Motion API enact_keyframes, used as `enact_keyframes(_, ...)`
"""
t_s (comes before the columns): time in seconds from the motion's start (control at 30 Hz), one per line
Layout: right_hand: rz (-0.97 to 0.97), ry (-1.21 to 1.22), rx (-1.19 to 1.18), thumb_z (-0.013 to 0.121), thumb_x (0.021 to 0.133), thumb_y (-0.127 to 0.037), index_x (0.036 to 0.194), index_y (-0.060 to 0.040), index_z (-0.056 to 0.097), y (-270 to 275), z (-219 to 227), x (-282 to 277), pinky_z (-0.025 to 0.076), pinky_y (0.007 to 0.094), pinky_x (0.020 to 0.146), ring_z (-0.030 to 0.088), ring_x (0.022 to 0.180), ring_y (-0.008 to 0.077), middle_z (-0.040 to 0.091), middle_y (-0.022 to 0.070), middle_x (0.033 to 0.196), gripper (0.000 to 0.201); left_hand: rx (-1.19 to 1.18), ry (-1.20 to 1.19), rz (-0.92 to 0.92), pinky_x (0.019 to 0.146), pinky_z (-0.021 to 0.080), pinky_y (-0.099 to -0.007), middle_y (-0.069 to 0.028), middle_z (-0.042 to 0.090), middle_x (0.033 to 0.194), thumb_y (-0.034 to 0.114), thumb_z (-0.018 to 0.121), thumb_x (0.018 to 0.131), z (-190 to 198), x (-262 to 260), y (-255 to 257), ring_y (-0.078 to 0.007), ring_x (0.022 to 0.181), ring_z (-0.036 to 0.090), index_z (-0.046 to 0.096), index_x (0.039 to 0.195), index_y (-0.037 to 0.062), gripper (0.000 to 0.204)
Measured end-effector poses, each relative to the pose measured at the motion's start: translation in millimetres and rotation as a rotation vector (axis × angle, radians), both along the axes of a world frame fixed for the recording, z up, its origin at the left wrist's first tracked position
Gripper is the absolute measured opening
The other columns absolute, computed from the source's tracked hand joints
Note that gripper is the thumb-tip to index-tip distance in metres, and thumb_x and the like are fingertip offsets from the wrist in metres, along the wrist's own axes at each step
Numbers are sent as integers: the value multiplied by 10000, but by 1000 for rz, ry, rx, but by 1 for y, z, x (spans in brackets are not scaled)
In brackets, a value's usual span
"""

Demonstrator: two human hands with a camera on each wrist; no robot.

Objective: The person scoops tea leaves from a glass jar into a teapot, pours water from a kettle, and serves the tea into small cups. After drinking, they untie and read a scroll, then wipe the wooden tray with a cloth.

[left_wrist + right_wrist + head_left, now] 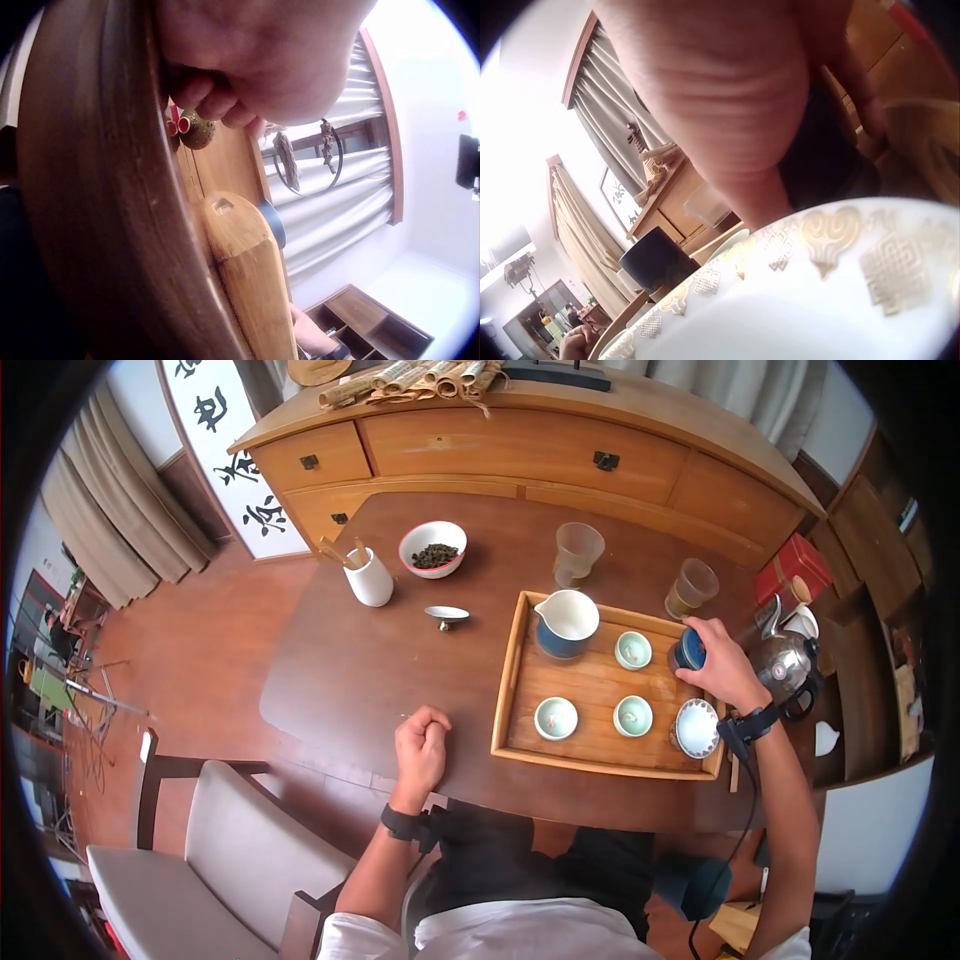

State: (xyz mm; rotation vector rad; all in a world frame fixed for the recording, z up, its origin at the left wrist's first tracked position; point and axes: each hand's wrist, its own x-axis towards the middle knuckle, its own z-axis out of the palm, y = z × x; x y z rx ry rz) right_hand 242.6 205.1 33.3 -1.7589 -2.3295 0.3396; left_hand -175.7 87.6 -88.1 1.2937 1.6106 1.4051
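My right hand (728, 668) grips a dark blue cup (690, 649) at the right side of the wooden tray (592, 685). In the right wrist view the palm hides much of this cup. A white bowl with a gold-patterned rim (832, 247) sits just below that wrist. Three pale green teacups (633, 650) and a blue pitcher with a white inside (568, 618) also stand on the tray. To the tray's left, my left hand (421, 748) rests on the table edge with fingers curled, holding nothing.
Behind the tray stand two clear glasses (579, 550). A bowl of dark tea leaves (434, 550), a white holder with wooden tools (370, 580) and a small strainer (447, 614) are at the left. A steel kettle (785, 665) stands right of my right hand.
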Motion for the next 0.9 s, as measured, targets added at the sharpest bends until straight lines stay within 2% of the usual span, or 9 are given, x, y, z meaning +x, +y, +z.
enact_keyframes(0.13,22,-25,26,818,673,-140,1326,-75,473,1,-2,0,490,406,924,568,1081,381,517,162,1169,742,-3,-39,-8,553,391,-260,-26,514,611,-35,461,840,-4,0,0,-88,591,483,606,747,4,176)
enact_keyframes(0.23,48,-7,-2,812,678,-148,1319,-80,473,4,-1,3,492,424,926,569,1082,395,515,178,1182,728,29,-113,-32,505,291,-221,53,457,633,-40,433,864,-9,0,1,-40,568,389,587,753,25,201)
enact_keyframes(0.33,58,18,-40,816,670,-146,1314,-74,470,8,-2,4,487,425,937,563,1099,395,511,189,1200,734,-17,-32,-12,557,392,-257,-20,514,613,-26,467,839,-6,-2,1,-88,598,482,610,762,3,165)
enact_keyframes(0.53,136,74,11,816,655,-133,1292,-25,471,17,-16,14,467,410,964,543,1129,390,522,218,1196,732,26,-10,-25,543,375,-246,5,506,617,-20,448,852,-16,-6,1,-70,596,467,613,763,15,190)
enact_keyframes(0.57,125,67,-14,812,657,-133,1298,-23,469,17,-15,15,463,410,971,538,1126,396,528,229,1189,736,-15,-65,-39,538,360,-241,12,502,626,-21,442,856,-12,-5,0,-63,596,456,610,758,21,199)
enact_keyframes(0.67,131,96,-27,800,682,-136,1300,-43,466,16,-15,18,463,414,975,537,1136,404,513,230,1209,709,-2,-165,-67,529,317,-227,33,491,654,-28,433,869,-10,-4,-1,-45,602,425,591,748,30,207)
enact_keyframes(0.9,95,98,-114,790,688,-136,1312,-58,445,15,-9,15,463,411,976,536,1132,405,500,228,1207,717,25,-100,-47,536,328,-222,37,495,660,-36,438,870,-9,-3,0,-45,606,430,571,735,24,198)
